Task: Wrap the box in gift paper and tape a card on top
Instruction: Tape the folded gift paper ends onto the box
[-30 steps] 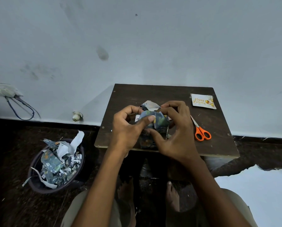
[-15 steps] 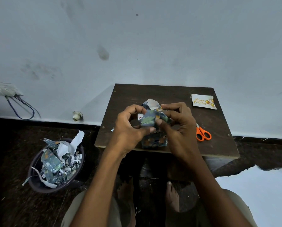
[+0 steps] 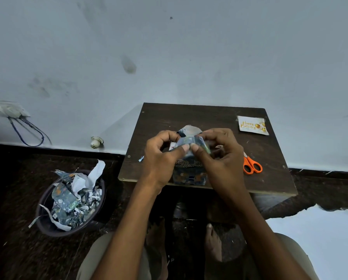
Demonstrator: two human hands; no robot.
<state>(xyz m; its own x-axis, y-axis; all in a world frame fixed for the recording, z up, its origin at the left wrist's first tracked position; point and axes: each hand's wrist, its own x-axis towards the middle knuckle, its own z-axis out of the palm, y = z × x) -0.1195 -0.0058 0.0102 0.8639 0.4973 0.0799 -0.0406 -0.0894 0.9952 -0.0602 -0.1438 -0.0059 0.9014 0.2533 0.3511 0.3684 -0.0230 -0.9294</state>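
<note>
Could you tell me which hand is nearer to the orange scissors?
Right. The right hand sits just beside the scissors; the left hand is beyond it, across the box.

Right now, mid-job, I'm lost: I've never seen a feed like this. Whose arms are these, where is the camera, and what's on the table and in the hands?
No machine here: these are a person's bare arms, filmed by one wide-angle camera worn on the head, looking forward and down. The left hand and right hand both pinch a flap of patterned gift paper over the box, which stands at the near edge of a small dark table. To the right lie orange scissors and, farther back, a Happy Birthday card, not yet attached. On the floor to the left, a bin holds paper scraps.
</note>
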